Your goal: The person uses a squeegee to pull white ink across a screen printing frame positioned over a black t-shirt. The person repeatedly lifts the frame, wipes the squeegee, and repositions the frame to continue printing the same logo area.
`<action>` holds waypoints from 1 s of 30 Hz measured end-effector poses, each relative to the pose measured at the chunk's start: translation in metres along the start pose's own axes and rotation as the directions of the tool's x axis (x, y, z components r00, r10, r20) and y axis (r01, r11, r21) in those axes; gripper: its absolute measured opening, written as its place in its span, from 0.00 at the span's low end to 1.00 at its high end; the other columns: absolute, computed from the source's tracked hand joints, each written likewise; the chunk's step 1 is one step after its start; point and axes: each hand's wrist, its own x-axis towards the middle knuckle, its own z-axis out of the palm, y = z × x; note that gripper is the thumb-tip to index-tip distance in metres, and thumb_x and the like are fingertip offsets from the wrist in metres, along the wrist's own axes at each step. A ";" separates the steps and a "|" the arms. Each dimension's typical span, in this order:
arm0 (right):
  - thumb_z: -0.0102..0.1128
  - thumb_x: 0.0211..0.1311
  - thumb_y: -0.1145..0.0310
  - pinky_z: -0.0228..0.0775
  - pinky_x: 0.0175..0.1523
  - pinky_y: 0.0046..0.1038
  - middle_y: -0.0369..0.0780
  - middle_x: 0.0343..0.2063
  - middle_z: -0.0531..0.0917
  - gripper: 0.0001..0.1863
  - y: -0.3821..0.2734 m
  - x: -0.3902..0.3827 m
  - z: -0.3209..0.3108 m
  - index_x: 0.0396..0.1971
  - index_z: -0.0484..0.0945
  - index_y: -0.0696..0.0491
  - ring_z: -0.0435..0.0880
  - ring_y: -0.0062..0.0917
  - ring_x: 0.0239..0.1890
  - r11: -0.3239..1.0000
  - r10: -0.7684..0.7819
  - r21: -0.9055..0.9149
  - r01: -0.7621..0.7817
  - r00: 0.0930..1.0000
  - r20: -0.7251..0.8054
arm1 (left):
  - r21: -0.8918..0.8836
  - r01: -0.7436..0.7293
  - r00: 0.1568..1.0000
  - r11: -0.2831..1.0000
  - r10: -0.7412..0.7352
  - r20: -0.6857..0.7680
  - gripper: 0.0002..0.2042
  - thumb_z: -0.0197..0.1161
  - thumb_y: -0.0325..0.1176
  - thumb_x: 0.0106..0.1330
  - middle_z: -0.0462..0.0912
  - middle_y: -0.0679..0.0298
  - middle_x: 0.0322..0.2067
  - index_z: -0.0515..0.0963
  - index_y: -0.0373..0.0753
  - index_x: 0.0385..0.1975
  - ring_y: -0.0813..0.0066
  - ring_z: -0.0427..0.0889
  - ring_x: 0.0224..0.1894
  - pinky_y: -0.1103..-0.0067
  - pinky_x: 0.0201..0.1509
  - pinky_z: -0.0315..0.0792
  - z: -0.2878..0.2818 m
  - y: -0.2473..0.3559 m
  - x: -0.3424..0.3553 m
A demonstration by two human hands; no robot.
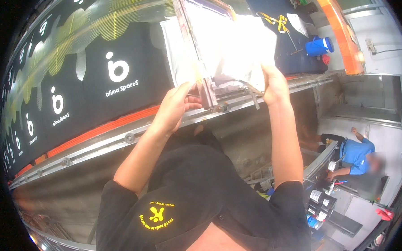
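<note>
My left hand [171, 105] closes around the near end of a long, worn bar belonging to what looks like a screen-printing frame [192, 40]. My right hand [276, 85] grips the near right edge of a glaring white sheet or cloth [247, 51], its thumb and fingers on either side. Overexposure hides the white thing's surface, so I cannot tell whether it is paper or fabric. It fills the space beside the frame bar. A small metal lever or clamp [255, 99] sticks out below, between my hands.
Black garment panels [116, 65] with white prints lie along the table at left. A metal rail [133, 137] edges the table. At right are a blue jug [319, 47], yellow straps [281, 23] and an orange beam [344, 35]. A person in blue [356, 152] works farther right, near several containers [322, 200].
</note>
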 end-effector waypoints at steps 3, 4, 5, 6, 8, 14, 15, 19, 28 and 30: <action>0.58 0.76 0.74 0.81 0.62 0.38 0.45 0.55 0.85 0.17 -0.020 -0.001 -0.017 0.61 0.75 0.60 0.87 0.32 0.55 0.974 -0.219 0.055 0.218 0.976 0.014 | 0.027 0.032 0.997 0.999 -0.030 -0.068 0.23 0.51 0.49 0.83 0.87 0.59 0.45 0.80 0.31 0.52 0.76 0.83 0.40 0.76 0.50 0.79 -0.021 -0.010 0.002; 0.59 0.76 0.74 0.80 0.62 0.37 0.43 0.54 0.85 0.17 -0.029 -0.002 -0.024 0.61 0.75 0.59 0.87 0.31 0.55 0.956 -0.290 0.043 0.290 0.957 -0.002 | 0.052 0.048 0.994 0.998 -0.042 -0.097 0.24 0.51 0.50 0.83 0.87 0.60 0.45 0.81 0.31 0.52 0.76 0.83 0.40 0.77 0.49 0.79 -0.032 -0.018 0.006; 0.60 0.75 0.74 0.79 0.61 0.36 0.42 0.53 0.85 0.17 -0.037 -0.008 -0.019 0.61 0.75 0.59 0.86 0.30 0.55 0.941 -0.338 0.020 0.339 0.941 -0.023 | 0.073 0.067 0.989 0.995 -0.057 -0.138 0.25 0.51 0.52 0.82 0.87 0.61 0.44 0.81 0.32 0.52 0.77 0.83 0.39 0.77 0.48 0.78 -0.047 -0.029 0.012; 0.60 0.75 0.74 0.79 0.61 0.36 0.41 0.52 0.85 0.17 -0.045 -0.013 -0.016 0.60 0.76 0.59 0.86 0.30 0.54 0.922 -0.386 -0.006 0.386 0.921 -0.042 | 0.092 0.087 0.982 0.992 -0.070 -0.177 0.26 0.51 0.53 0.82 0.88 0.61 0.43 0.82 0.33 0.51 0.77 0.82 0.39 0.77 0.48 0.77 -0.062 -0.043 0.018; 0.64 0.74 0.72 0.78 0.61 0.34 0.40 0.52 0.85 0.17 -0.054 -0.011 -0.023 0.59 0.76 0.60 0.86 0.28 0.54 0.886 -0.463 -0.045 0.462 0.886 -0.018 | 0.146 0.129 0.967 0.981 -0.092 -0.236 0.31 0.50 0.57 0.80 0.83 0.55 0.51 0.78 0.30 0.57 0.74 0.81 0.41 0.76 0.48 0.76 -0.084 -0.068 0.031; 0.63 0.76 0.71 0.75 0.62 0.30 0.41 0.56 0.84 0.20 -0.059 0.036 -0.047 0.62 0.75 0.61 0.84 0.26 0.57 0.848 -0.511 -0.142 0.511 0.859 0.039 | 0.230 0.160 0.939 0.960 -0.076 -0.335 0.40 0.51 0.59 0.78 0.76 0.41 0.67 0.70 0.19 0.68 0.66 0.81 0.50 0.72 0.54 0.77 -0.118 -0.110 0.050; 0.64 0.75 0.72 0.75 0.61 0.28 0.41 0.55 0.85 0.19 -0.059 0.046 -0.050 0.61 0.76 0.62 0.83 0.23 0.57 0.844 -0.510 -0.162 0.511 0.859 0.048 | 0.246 0.141 0.936 0.959 -0.048 -0.349 0.39 0.49 0.58 0.80 0.80 0.43 0.64 0.71 0.18 0.66 0.66 0.84 0.50 0.72 0.54 0.77 -0.114 -0.112 0.048; 0.71 0.71 0.72 0.76 0.58 0.23 0.40 0.50 0.87 0.20 -0.048 0.084 -0.061 0.58 0.78 0.64 0.85 0.18 0.50 0.786 -0.549 -0.213 0.580 0.814 0.191 | 0.250 0.142 0.892 0.958 -0.015 -0.451 0.36 0.42 0.58 0.83 0.88 0.51 0.53 0.76 0.24 0.64 0.69 0.88 0.49 0.74 0.56 0.79 -0.093 -0.105 0.031; 0.70 0.66 0.68 0.81 0.43 0.35 0.43 0.35 0.89 0.14 -0.032 0.114 -0.033 0.50 0.83 0.52 0.90 0.31 0.36 0.225 -0.335 -0.357 0.907 0.416 0.846 | 1.000 0.012 0.482 0.024 0.876 -0.027 0.31 0.79 0.42 0.64 0.84 0.50 0.57 0.79 0.32 0.63 0.58 0.82 0.60 0.67 0.62 0.76 0.054 0.005 0.022; 0.70 0.64 0.67 0.81 0.40 0.40 0.42 0.32 0.88 0.12 -0.033 0.119 -0.014 0.46 0.84 0.50 0.90 0.37 0.35 0.051 -0.227 -0.214 0.976 0.220 0.949 | 0.946 0.023 0.490 -0.324 0.828 0.272 0.35 0.82 0.46 0.55 0.84 0.52 0.56 0.80 0.36 0.61 0.51 0.80 0.60 0.60 0.66 0.72 0.102 0.032 0.031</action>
